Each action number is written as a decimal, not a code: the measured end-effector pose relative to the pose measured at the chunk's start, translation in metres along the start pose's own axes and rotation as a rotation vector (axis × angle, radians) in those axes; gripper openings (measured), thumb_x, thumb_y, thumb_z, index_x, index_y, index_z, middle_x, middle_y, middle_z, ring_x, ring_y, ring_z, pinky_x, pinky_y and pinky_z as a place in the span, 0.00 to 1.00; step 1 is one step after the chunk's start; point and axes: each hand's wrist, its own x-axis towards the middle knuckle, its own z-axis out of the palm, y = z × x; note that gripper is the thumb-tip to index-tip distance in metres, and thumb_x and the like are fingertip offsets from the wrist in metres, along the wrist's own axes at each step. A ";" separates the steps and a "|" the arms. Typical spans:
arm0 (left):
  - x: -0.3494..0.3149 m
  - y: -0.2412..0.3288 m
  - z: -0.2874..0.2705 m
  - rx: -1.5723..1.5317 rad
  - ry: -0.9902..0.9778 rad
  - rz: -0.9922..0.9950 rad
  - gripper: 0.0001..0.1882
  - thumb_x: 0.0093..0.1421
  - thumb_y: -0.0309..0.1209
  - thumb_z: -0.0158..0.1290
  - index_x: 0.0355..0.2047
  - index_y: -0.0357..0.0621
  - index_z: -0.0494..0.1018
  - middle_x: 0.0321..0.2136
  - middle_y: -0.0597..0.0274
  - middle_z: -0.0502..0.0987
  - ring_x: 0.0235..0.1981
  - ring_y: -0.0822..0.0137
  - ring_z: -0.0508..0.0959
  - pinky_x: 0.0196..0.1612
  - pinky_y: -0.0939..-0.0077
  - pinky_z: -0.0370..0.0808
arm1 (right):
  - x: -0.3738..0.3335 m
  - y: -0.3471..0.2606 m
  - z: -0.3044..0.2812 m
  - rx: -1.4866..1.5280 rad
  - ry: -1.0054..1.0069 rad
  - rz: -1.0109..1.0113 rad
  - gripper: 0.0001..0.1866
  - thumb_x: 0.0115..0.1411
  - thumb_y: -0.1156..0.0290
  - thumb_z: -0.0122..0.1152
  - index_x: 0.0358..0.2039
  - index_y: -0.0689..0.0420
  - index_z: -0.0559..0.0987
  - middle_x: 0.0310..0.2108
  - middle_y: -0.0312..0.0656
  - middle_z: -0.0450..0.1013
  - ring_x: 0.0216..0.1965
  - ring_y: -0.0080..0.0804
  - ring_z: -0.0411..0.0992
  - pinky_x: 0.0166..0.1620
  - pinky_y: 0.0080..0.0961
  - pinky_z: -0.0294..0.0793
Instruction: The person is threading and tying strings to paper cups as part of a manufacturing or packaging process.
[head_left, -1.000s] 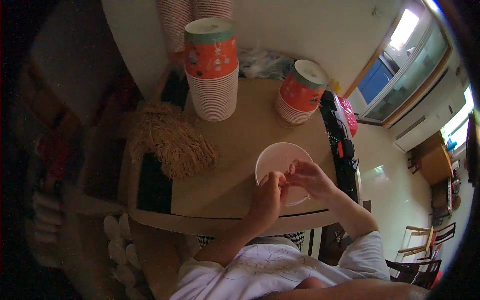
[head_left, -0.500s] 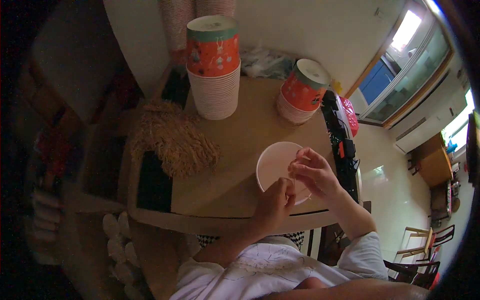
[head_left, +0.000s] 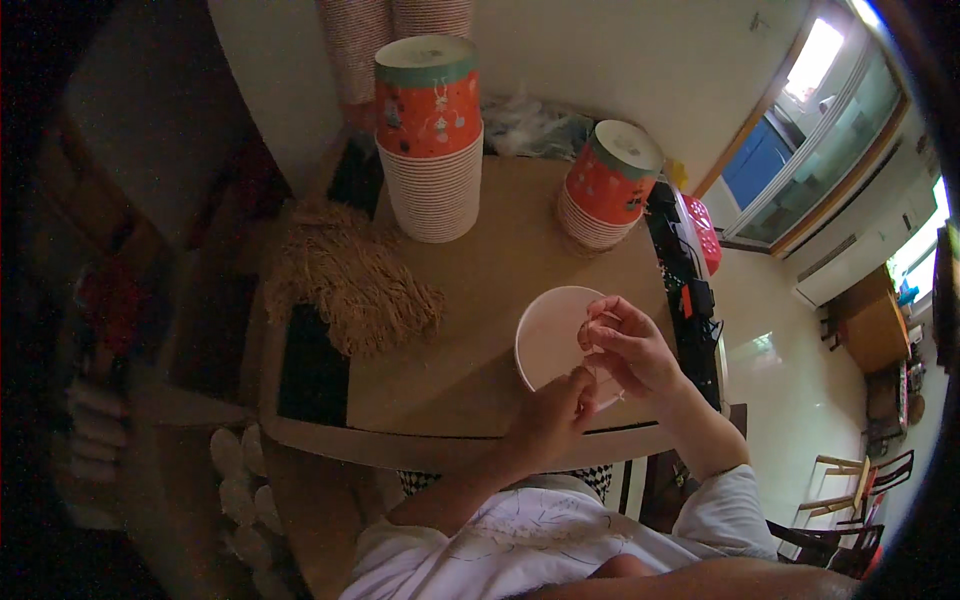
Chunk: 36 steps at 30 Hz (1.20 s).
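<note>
Over a pale round paper tub point(head_left: 545, 340) near the table's front edge, both of my hands are held close together. My left hand point(head_left: 555, 408) is closed in a pinch at the tub's near rim. Just above it and to the right, my right hand point(head_left: 635, 345) has its thumb and fingertips pressed together over the opening. Something thin and pale seems to run between the fingertips, too fine to name. At the left of the table lies a loose bundle of brown string-like strands point(head_left: 355, 285), apart from both hands.
A tall stack of upturned orange-and-green paper tubs point(head_left: 430, 190) stands at the back, with a shorter stack point(head_left: 612, 190) to its right. Clear plastic bags point(head_left: 530, 128) lie behind them. Black cabled devices point(head_left: 695, 300) and a red perforated basket point(head_left: 702, 235) line the right edge.
My left hand has dropped slightly and shifted a little right, opening a small gap below my right fingertips. The right hand stays pinched over the tub.
</note>
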 end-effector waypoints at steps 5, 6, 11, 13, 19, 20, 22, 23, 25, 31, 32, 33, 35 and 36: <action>-0.001 0.003 -0.002 0.015 0.022 0.027 0.10 0.48 0.24 0.55 0.30 0.41 0.64 0.24 0.53 0.70 0.27 0.59 0.74 0.30 0.69 0.71 | 0.000 -0.006 0.006 -0.064 0.056 -0.006 0.11 0.55 0.77 0.56 0.38 0.55 0.67 0.28 0.36 0.70 0.28 0.21 0.68 0.24 0.11 0.66; 0.002 0.006 -0.009 0.014 0.018 0.030 0.10 0.48 0.24 0.55 0.30 0.41 0.64 0.24 0.53 0.70 0.27 0.59 0.74 0.30 0.69 0.71 | -0.002 -0.006 0.004 -0.064 0.060 -0.010 0.11 0.55 0.77 0.56 0.38 0.55 0.67 0.28 0.36 0.70 0.28 0.21 0.68 0.24 0.11 0.66; 0.029 -0.001 -0.045 -0.532 0.210 -0.081 0.12 0.52 0.26 0.55 0.37 0.40 0.69 0.32 0.66 0.72 0.31 0.74 0.72 0.36 0.79 0.70 | -0.005 -0.004 0.005 -0.171 -0.021 -0.037 0.12 0.53 0.79 0.57 0.37 0.55 0.66 0.28 0.36 0.70 0.26 0.17 0.66 0.21 0.09 0.60; 0.036 0.003 -0.050 -0.568 0.155 -0.082 0.14 0.53 0.27 0.55 0.41 0.40 0.70 0.35 0.66 0.72 0.31 0.76 0.72 0.37 0.80 0.70 | -0.003 -0.001 0.002 -0.166 -0.038 -0.038 0.12 0.53 0.79 0.57 0.36 0.55 0.66 0.28 0.36 0.70 0.25 0.16 0.66 0.21 0.09 0.59; 0.044 -0.010 -0.053 -0.371 0.081 0.056 0.08 0.53 0.27 0.55 0.34 0.41 0.73 0.29 0.66 0.73 0.31 0.75 0.73 0.37 0.80 0.70 | 0.000 -0.001 0.009 -0.286 -0.046 -0.020 0.10 0.55 0.78 0.55 0.35 0.55 0.65 0.26 0.33 0.68 0.22 0.13 0.63 0.20 0.08 0.56; 0.044 -0.010 -0.051 -0.311 0.142 0.048 0.06 0.53 0.27 0.55 0.32 0.41 0.73 0.27 0.67 0.73 0.30 0.75 0.73 0.35 0.80 0.70 | 0.000 -0.001 0.010 -0.315 -0.026 -0.032 0.09 0.56 0.77 0.55 0.35 0.55 0.66 0.25 0.31 0.67 0.20 0.12 0.61 0.19 0.08 0.55; 0.046 -0.007 -0.052 -0.251 0.202 0.041 0.04 0.54 0.26 0.54 0.30 0.40 0.73 0.25 0.67 0.73 0.28 0.75 0.73 0.34 0.79 0.70 | 0.003 -0.003 0.006 -0.418 -0.021 -0.032 0.08 0.55 0.75 0.56 0.34 0.55 0.67 0.27 0.30 0.68 0.24 0.13 0.62 0.23 0.09 0.57; 0.046 -0.001 -0.053 -0.137 0.218 0.039 0.03 0.55 0.27 0.53 0.29 0.40 0.72 0.24 0.66 0.72 0.27 0.74 0.72 0.33 0.78 0.69 | 0.004 -0.003 0.005 -0.521 -0.017 -0.033 0.07 0.55 0.73 0.57 0.33 0.54 0.69 0.28 0.30 0.68 0.27 0.13 0.63 0.26 0.11 0.60; 0.048 -0.002 -0.052 -0.022 0.229 0.036 0.03 0.56 0.27 0.51 0.28 0.40 0.71 0.23 0.64 0.72 0.26 0.73 0.72 0.32 0.77 0.69 | 0.009 0.001 0.006 -0.598 -0.005 -0.110 0.06 0.55 0.73 0.57 0.32 0.56 0.70 0.27 0.30 0.67 0.27 0.14 0.62 0.27 0.11 0.61; 0.052 -0.007 -0.048 0.058 0.299 0.135 0.05 0.56 0.25 0.48 0.26 0.37 0.66 0.24 0.47 0.71 0.26 0.48 0.73 0.27 0.65 0.69 | 0.024 0.015 0.000 -0.764 0.026 -0.367 0.05 0.54 0.73 0.58 0.27 0.60 0.72 0.24 0.30 0.66 0.26 0.14 0.61 0.28 0.13 0.62; 0.053 -0.009 -0.048 0.094 0.297 0.116 0.05 0.57 0.26 0.47 0.26 0.37 0.66 0.24 0.46 0.71 0.27 0.47 0.73 0.27 0.64 0.69 | 0.026 0.017 -0.003 -0.841 0.021 -0.425 0.05 0.54 0.73 0.58 0.27 0.59 0.72 0.23 0.30 0.65 0.25 0.14 0.61 0.27 0.13 0.62; 0.054 -0.012 -0.048 0.128 0.295 0.097 0.06 0.57 0.27 0.47 0.26 0.36 0.66 0.24 0.45 0.72 0.27 0.46 0.73 0.27 0.63 0.68 | 0.027 0.017 -0.004 -0.838 0.027 -0.421 0.05 0.54 0.73 0.58 0.27 0.59 0.72 0.23 0.30 0.65 0.25 0.14 0.61 0.27 0.13 0.62; 0.055 -0.019 -0.048 0.164 0.286 0.117 0.08 0.59 0.29 0.46 0.27 0.37 0.67 0.23 0.53 0.71 0.25 0.58 0.72 0.27 0.70 0.68 | 0.028 0.018 -0.006 -0.966 0.047 -0.437 0.04 0.54 0.73 0.57 0.26 0.59 0.72 0.21 0.30 0.66 0.24 0.15 0.62 0.26 0.14 0.63; 0.057 -0.027 -0.048 0.202 0.284 0.139 0.09 0.61 0.31 0.45 0.28 0.38 0.67 0.22 0.60 0.71 0.24 0.71 0.71 0.27 0.77 0.67 | 0.028 0.016 -0.004 -0.961 0.055 -0.430 0.04 0.54 0.73 0.57 0.26 0.59 0.72 0.21 0.30 0.66 0.24 0.15 0.62 0.26 0.14 0.63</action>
